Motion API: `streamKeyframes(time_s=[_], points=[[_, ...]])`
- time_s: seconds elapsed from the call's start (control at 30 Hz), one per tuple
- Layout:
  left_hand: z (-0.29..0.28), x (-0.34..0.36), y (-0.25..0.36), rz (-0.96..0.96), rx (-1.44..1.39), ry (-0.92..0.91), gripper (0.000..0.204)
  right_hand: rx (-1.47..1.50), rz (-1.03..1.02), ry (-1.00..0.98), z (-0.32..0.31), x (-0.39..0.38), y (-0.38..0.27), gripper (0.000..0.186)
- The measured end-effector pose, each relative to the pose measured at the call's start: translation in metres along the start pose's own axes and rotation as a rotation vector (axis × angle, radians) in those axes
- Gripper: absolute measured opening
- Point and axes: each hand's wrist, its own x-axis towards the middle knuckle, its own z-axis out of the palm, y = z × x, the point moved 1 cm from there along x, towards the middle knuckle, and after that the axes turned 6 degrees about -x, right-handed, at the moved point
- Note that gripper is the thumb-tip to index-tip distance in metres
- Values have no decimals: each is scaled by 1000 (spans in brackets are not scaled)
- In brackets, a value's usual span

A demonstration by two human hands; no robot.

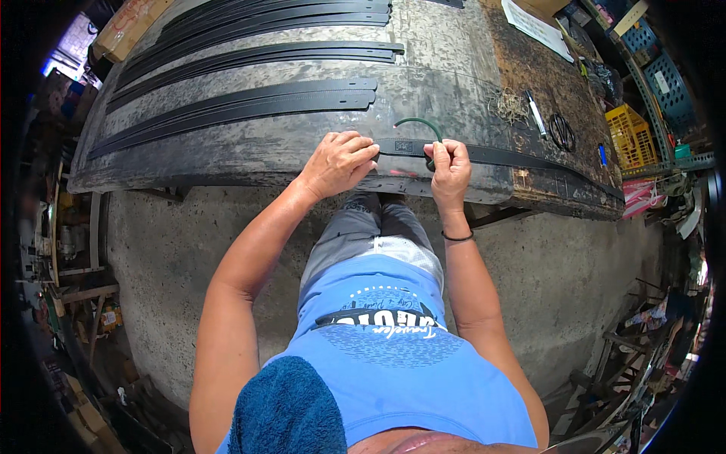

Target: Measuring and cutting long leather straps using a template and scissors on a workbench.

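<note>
Along the near edge of the table lies a black leather-like strap (514,157), probably a belt, with a small stamped patch close to its left end. My left hand (339,163) is closed at that end, its fingers curled over the tip and hiding it. Between the thumb and fingers of my right hand (451,170) is a dark green curved cord (417,120). Its free end arcs up and left above the strap. A short loop of it shows below the fingers.
Several bundles of black straps (249,108) lie across the table (446,83) at far left. On the right are tangled thread (508,106), a white pen-like tool (535,113), black-handled scissors (562,132) and a blue marker (603,155). A yellow crate (631,136) stands beyond the right edge.
</note>
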Motion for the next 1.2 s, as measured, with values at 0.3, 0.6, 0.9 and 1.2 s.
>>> streamKeyframes(time_s=[0.3,0.6,0.9,1.2], points=[[-3,-7,1,-68,-63,16,22,-270,-222,-82,-2,-5,-14,9],[0,-7,-5,-111,-150,59,19,-359,-310,-154,0,-7,-21,7],[-2,-5,-4,-115,-158,63,19,-382,-357,-172,1,-7,-20,8],[-1,-5,-4,-126,-155,58,20,-405,-385,-170,1,-7,-22,9]])
